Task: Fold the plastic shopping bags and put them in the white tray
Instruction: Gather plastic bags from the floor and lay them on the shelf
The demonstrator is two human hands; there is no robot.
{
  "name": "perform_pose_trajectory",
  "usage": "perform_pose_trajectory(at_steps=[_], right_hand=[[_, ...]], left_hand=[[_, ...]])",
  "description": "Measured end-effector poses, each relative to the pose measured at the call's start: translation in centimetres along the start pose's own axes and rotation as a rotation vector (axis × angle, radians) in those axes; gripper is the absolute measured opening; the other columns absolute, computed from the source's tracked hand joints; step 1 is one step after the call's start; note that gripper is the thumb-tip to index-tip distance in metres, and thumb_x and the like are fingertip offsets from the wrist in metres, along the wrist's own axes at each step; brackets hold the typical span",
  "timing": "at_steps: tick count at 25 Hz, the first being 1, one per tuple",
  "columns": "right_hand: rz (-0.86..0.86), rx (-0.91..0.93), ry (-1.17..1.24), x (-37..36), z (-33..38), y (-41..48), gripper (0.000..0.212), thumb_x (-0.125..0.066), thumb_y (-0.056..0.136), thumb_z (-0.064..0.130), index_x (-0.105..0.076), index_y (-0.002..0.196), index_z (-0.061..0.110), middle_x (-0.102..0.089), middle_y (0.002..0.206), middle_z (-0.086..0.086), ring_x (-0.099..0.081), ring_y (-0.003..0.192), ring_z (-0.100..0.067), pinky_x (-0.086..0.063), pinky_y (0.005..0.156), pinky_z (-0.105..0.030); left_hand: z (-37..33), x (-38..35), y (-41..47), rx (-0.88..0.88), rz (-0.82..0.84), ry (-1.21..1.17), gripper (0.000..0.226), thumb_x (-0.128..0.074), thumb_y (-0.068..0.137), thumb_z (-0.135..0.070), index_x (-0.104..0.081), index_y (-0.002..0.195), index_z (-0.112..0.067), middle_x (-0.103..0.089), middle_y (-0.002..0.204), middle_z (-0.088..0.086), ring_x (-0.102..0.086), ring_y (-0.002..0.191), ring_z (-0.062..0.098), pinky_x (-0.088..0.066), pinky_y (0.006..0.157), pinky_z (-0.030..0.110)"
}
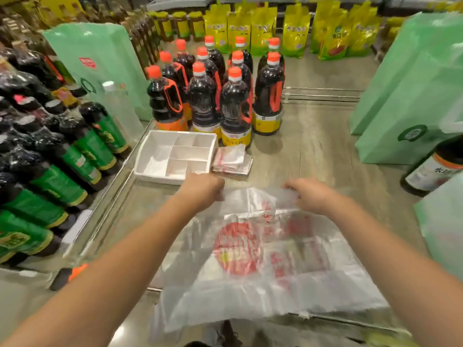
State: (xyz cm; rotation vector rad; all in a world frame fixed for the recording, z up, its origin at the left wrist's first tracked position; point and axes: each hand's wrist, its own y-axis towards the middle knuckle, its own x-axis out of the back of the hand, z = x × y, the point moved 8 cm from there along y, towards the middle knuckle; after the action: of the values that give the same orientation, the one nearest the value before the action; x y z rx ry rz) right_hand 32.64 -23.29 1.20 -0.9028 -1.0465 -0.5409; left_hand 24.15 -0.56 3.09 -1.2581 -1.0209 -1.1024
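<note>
While left hand (203, 191) and right hand (310, 195) pinch the bag (263, 259), folded bags (231, 160) beside white tray (155, 177).

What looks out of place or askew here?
Nothing looks spilled or damaged. One oddity: the stack of folded bags lies beside the white tray, on its right, not in it, and its top bag sits rumpled and askew.

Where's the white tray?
In the head view, the white tray sits left of centre, just beyond the left hand, with folded bags at its right and orange-capped bottles behind.
</note>
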Motion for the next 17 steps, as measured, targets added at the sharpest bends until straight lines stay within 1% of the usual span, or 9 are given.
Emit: perform_pose_trajectory(at_steps=[2,4,6,7,10,11,13,15,17], right_hand=[[0.030,-0.030,-0.013,-1.1,0.2,0.2,0.035,-0.061,0.092,0.024,-0.058,0.127,0.024,-0.066,0.122,-0.005,-0.062,0.109,-0.030,-0.051,0.089,-0.037],[0.034,-0.070,-0.039,-1.5,-0.2,-0.1,0.030,-0.056,0.097,0.042,-0.060,0.115,0.018,-0.066,0.110,-0.008,-0.061,0.107,-0.031,-0.050,0.085,-0.037],[-0.006,-0.087,-0.051,-1.4,-0.9,-0.1,0.023,-0.050,0.101,0.039,-0.055,0.089,0.020,-0.061,0.094,-0.009,-0.062,0.102,-0.032,-0.045,0.077,-0.035],[-0.029,-0.092,-0.043,-1.3,-1.4,-0.1,0.022,-0.050,0.102,0.034,-0.052,0.084,0.021,-0.061,0.092,-0.009,-0.062,0.101,-0.032,-0.042,0.073,-0.034],[-0.075,-0.116,-0.031,-0.9,-2.5,0.0,0.017,-0.052,0.101,0.028,-0.064,0.107,0.019,-0.068,0.105,-0.007,-0.062,0.100,-0.029,-0.038,0.071,-0.031],[-0.083,-0.117,-0.031,-0.9,-2.8,0.2,0.018,-0.052,0.100,0.026,-0.065,0.110,0.019,-0.068,0.105,-0.006,-0.062,0.098,-0.029,-0.038,0.070,-0.030],[-0.092,-0.120,-0.007,-1.0,-3.1,0.7,0.011,-0.053,0.099,0.023,-0.064,0.099,0.022,-0.065,0.095,-0.003,-0.061,0.093,-0.028,-0.036,0.065,-0.029],[-0.103,-0.107,0.017,-1.2,-3.1,1.0,0.011,-0.052,0.097,0.020,-0.057,0.088,0.025,-0.062,0.088,-0.001,-0.060,0.088,-0.027,-0.032,0.059,-0.029],[-0.135,-0.104,0.005,-1.3,-3.1,1.1,0.013,-0.051,0.097,0.016,-0.056,0.090,0.026,-0.064,0.089,0.001,-0.060,0.085,-0.024,-0.033,0.059,-0.028]], left_hand=[[0.3,-0.9,0.6,-0.028,0.012,0.012,0.029,-0.061,0.094,-0.046,-0.058,0.093,-0.018,-0.067,0.105,0.002,-0.062,0.102,0.024,-0.033,0.073,0.032],[0.2,-0.5,1.1,-0.036,-0.010,0.009,0.032,-0.062,0.091,-0.051,-0.054,0.089,-0.020,-0.068,0.105,0.002,-0.063,0.102,0.025,-0.033,0.074,0.032],[0.2,0.3,1.6,-0.024,-0.067,-0.005,0.035,-0.063,0.090,-0.052,-0.058,0.095,-0.018,-0.067,0.109,0.004,-0.061,0.105,0.027,-0.037,0.080,0.035],[0.2,0.6,1.6,-0.015,-0.108,-0.006,0.035,-0.063,0.091,-0.049,-0.059,0.103,-0.016,-0.066,0.113,0.004,-0.060,0.107,0.028,-0.038,0.085,0.037],[-0.7,0.5,0.1,0.004,-0.253,-0.062,0.033,-0.058,0.096,-0.039,-0.056,0.121,-0.017,-0.059,0.124,0.005,-0.055,0.113,0.029,-0.039,0.093,0.041],[-1.5,-0.1,-0.8,-0.017,-0.240,-0.100,0.035,-0.055,0.097,-0.040,-0.055,0.125,-0.020,-0.056,0.127,0.005,-0.054,0.115,0.028,-0.040,0.094,0.041],[-3.4,-2.7,-2.2,-0.078,-0.062,-0.144,0.050,-0.049,0.096,-0.055,-0.049,0.137,-0.027,-0.045,0.143,0.006,-0.044,0.130,0.027,-0.038,0.103,0.042],[-5.0,-6.1,-3.6,-0.106,0.194,-0.105,0.077,-0.044,0.089,-0.073,-0.027,0.153,-0.034,-0.015,0.163,0.011,-0.016,0.149,0.032,-0.023,0.117,0.048],[-5.0,-8.3,-4.4,-0.091,0.318,-0.060,0.096,-0.041,0.083,-0.082,-0.002,0.158,-0.036,0.012,0.166,0.010,0.008,0.152,0.033,-0.006,0.122,0.053]])
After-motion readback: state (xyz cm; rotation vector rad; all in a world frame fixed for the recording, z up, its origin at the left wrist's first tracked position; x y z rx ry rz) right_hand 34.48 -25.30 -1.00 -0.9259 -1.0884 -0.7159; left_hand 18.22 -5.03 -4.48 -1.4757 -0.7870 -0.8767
